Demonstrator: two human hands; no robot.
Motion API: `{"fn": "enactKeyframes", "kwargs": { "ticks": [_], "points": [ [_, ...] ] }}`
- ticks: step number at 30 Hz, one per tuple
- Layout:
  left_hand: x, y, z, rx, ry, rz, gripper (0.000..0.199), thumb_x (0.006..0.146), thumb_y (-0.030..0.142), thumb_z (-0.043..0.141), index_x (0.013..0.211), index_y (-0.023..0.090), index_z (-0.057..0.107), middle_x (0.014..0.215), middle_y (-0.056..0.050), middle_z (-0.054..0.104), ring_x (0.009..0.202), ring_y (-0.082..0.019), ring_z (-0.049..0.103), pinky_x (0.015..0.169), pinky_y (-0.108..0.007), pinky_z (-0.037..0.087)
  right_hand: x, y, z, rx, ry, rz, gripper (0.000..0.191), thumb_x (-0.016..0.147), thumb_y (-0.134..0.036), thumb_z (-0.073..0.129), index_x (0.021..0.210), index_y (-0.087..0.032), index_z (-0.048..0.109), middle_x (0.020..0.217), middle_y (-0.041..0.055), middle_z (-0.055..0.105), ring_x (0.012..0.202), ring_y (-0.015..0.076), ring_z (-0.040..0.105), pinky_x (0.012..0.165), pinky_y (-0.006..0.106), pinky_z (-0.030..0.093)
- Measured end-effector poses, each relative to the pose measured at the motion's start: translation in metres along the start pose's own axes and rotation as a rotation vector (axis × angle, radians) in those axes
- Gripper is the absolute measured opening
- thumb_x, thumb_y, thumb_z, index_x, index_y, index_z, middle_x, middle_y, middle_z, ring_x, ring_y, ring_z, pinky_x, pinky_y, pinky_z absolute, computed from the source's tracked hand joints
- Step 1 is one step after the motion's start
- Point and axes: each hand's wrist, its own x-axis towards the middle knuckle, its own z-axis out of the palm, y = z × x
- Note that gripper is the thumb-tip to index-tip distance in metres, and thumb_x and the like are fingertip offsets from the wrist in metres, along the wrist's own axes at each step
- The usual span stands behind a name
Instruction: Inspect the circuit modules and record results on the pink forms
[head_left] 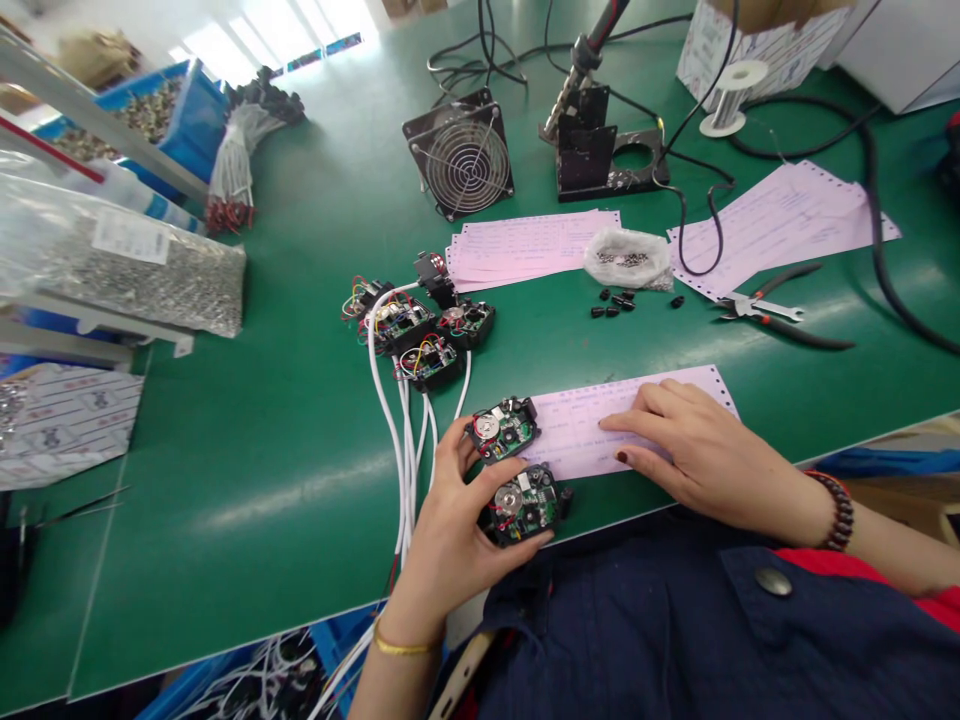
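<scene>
Two small circuit board units in black housings are in my left hand (457,525), the upper unit (506,430) just above the lower unit (525,503). My fingers wrap around their left and lower sides. My right hand (686,440) lies on a pink printed sheet (570,430), index finger stretched out and touching the paper, thumb apart from it. Further up and left, several similar units (431,360) sit in a cluster with coloured wires. White cables (405,450) run from them down over the table's front edge.
A fan (469,160), a soldering iron stand (607,165) and a solder spool (731,100) stand at the back. Pliers (780,310), a bag of small parts (628,258) and more pink sheets (525,245) lie nearer. Blue bins (180,120) and a large clear bag (135,250) are left.
</scene>
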Motion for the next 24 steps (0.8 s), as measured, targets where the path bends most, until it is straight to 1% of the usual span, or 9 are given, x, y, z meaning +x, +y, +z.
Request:
{"fn": "enactKeyframes", "kwargs": {
  "ticks": [5, 9, 13, 18, 20, 24],
  "points": [
    [-0.001, -0.001, 0.001, -0.001, 0.004, -0.002, 0.053, 0.079, 0.033, 0.085, 0.126, 0.026, 0.062, 0.162, -0.012, 0.019, 0.148, -0.039, 0.039, 0.122, -0.062, 0.038, 0.018, -0.005, 0.009, 0.040, 0.053, -0.058, 0.038, 0.107, -0.038, 0.043, 0.122, -0.018, 0.070, 0.098, 0.0115, 0.064, 0.090, 0.0261, 0.056, 0.080, 0.040, 0.044],
    [-0.001, -0.001, 0.002, -0.002, 0.010, -0.003, 0.053, 0.079, 0.033, 0.085, 0.126, 0.026, 0.062, 0.162, -0.012, 0.019, 0.148, -0.039, 0.041, 0.122, -0.061, 0.039, 0.026, -0.007, 0.020, 0.067, 0.045, -0.081, 0.035, 0.107, -0.035, 0.043, 0.122, -0.016, 0.070, 0.102, 0.0120, 0.065, 0.092, 0.0258, 0.056, 0.082, 0.039, 0.044],
    [0.001, 0.000, 0.001, -0.013, 0.011, 0.012, 0.055, 0.078, 0.031, 0.086, 0.127, 0.026, 0.061, 0.161, -0.013, 0.020, 0.146, -0.039, 0.042, 0.121, -0.062, 0.040, 0.025, -0.008, 0.026, 0.054, 0.004, -0.138, 0.034, 0.107, -0.036, 0.045, 0.122, -0.018, 0.070, 0.095, 0.0095, 0.062, 0.088, 0.0236, 0.053, 0.079, 0.037, 0.041],
    [0.001, 0.000, 0.000, -0.023, 0.006, 0.005, 0.054, 0.079, 0.031, 0.085, 0.127, 0.026, 0.061, 0.161, -0.013, 0.018, 0.147, -0.039, 0.040, 0.121, -0.063, 0.039, 0.024, -0.008, 0.027, -0.028, -0.047, -0.149, 0.038, 0.106, -0.042, 0.047, 0.128, -0.019, 0.070, 0.094, 0.0097, 0.060, 0.085, 0.0239, 0.051, 0.076, 0.037, 0.038],
    [0.001, 0.000, 0.000, -0.021, 0.005, 0.000, 0.054, 0.079, 0.030, 0.085, 0.127, 0.026, 0.061, 0.161, -0.013, 0.018, 0.147, -0.040, 0.041, 0.121, -0.064, 0.038, 0.023, -0.007, 0.027, -0.014, -0.046, -0.151, 0.038, 0.106, -0.042, 0.047, 0.126, -0.019, 0.070, 0.094, 0.0096, 0.060, 0.085, 0.0241, 0.051, 0.076, 0.037, 0.038],
    [0.001, 0.001, 0.000, -0.023, 0.006, 0.002, 0.055, 0.078, 0.030, 0.085, 0.127, 0.026, 0.061, 0.161, -0.013, 0.020, 0.146, -0.040, 0.042, 0.120, -0.065, 0.039, 0.021, -0.004, 0.027, 0.084, -0.024, -0.143, 0.035, 0.106, -0.039, 0.048, 0.120, -0.018, 0.071, 0.095, 0.0094, 0.061, 0.088, 0.0239, 0.053, 0.078, 0.037, 0.041]
  ]
}}
